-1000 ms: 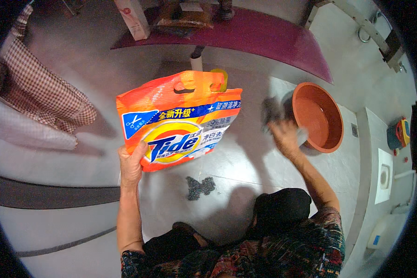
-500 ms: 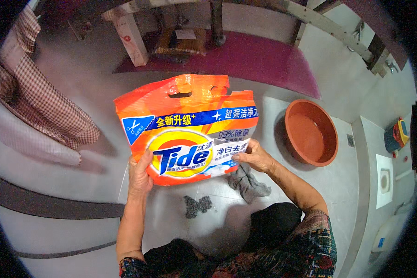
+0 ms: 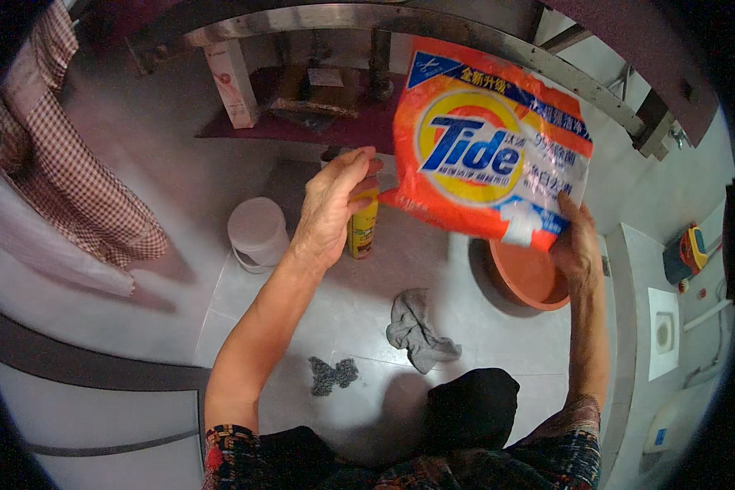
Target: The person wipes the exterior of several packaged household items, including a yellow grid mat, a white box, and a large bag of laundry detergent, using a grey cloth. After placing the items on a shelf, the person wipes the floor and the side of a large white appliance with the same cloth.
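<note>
Above the grey floor [image 3: 465,278], the head view shows an orange detergent bag [image 3: 490,139] held up high and tilted. The right hand [image 3: 578,245] grasps its lower right corner, just over the orange basin [image 3: 524,276]. The left hand [image 3: 331,208] is released, fingers loosely spread, apart from the bag's lower left corner and in front of a yellow bottle [image 3: 363,229]. With only one corner gripped, the bag could likely slip or swing and spill powder past the basin onto the floor. A grey rag [image 3: 416,327] and a white bucket [image 3: 257,233] lie below.
</note>
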Motion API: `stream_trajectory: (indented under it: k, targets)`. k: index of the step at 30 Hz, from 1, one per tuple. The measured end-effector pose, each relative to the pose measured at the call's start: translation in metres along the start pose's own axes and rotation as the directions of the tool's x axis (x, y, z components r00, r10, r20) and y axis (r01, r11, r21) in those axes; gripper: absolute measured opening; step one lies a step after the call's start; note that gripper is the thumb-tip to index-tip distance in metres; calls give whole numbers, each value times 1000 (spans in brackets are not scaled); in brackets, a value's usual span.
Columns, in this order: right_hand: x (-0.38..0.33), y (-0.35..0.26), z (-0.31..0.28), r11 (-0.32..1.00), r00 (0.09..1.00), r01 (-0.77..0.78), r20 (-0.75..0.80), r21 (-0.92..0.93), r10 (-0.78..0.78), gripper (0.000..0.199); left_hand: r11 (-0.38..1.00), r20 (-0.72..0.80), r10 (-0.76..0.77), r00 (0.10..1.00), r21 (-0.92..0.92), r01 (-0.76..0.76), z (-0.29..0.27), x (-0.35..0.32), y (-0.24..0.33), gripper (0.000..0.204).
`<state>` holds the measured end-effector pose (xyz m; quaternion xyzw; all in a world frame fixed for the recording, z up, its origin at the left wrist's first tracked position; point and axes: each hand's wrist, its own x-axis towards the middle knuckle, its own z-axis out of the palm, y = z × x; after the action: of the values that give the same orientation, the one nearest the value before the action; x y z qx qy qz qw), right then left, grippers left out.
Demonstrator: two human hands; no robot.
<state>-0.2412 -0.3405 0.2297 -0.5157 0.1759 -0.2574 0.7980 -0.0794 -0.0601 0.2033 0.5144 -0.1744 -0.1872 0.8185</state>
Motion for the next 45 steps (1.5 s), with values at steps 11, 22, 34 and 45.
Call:
stream_trajectory:
  k: [11, 22, 34, 45]
  targets:
    - [153, -19, -33, 978, 973, 207, 98, 38, -210, 27, 984, -277, -176, 945, -46, 169, -50, -39, -42, 27]
    - [322, 30, -25, 862, 872, 490, 47, -132, -488, 35, 971, -425, -239, 873, -109, 213, -90, -60, -64, 22]
    - [241, 31, 18, 70, 549, 161, 30, -984, -835, 63, 959, -447, -280, 850, -85, 272, -115, -58, -87, 25]
    - [244, 64, 53, -627, 795, 194, 496, -754, -349, 43, 944, -438, -328, 837, -111, 312, -106, -50, -99, 27]
